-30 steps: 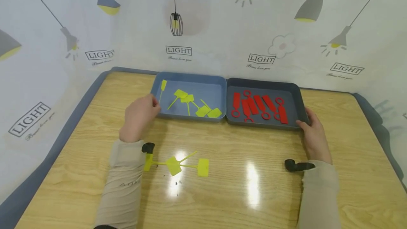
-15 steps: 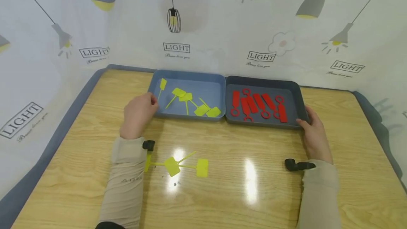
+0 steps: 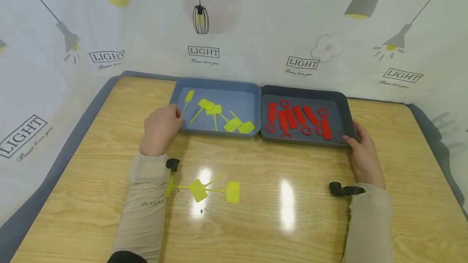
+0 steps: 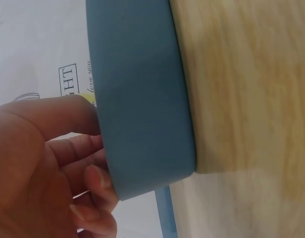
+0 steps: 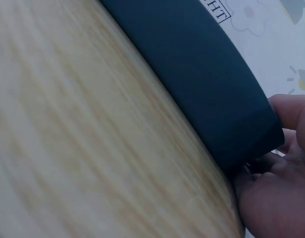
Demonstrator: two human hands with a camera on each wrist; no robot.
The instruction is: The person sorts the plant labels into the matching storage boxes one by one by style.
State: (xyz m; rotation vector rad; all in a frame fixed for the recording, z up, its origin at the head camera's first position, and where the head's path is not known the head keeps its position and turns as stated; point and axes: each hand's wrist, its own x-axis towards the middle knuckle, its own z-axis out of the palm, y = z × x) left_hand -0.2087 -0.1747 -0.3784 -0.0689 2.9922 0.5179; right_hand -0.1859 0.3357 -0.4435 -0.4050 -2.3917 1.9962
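Note:
My left hand [image 3: 161,130] grips the front left corner of a light blue tray [image 3: 217,134]. In the left wrist view, the thumb [image 4: 68,114] hooks over the rim, and other fingers curl at the corner. At the right, my right hand [image 3: 367,157] holds the front right corner of a dark grey-blue tray [image 3: 307,142], thumb over the rim and fingers around its outer side. The trays stand side by side with their walls meeting. Several yellow plant labels [image 3: 213,109] with thin stems lie in the light blue tray. Several red tags with ring ends [image 3: 292,117] lie in the dark one.
More yellow plant labels [image 3: 198,190] lie on the wooden table [image 3: 256,222] in front of the trays, one partly hidden by the left sleeve [image 3: 144,206]. A white printed curtain [image 3: 248,31] rises behind the table's far edge.
The head view has shifted slightly, so the trays and curtain appear a little higher. Both hands keep their hold on the tray corners, and the labels and tags lie as before.

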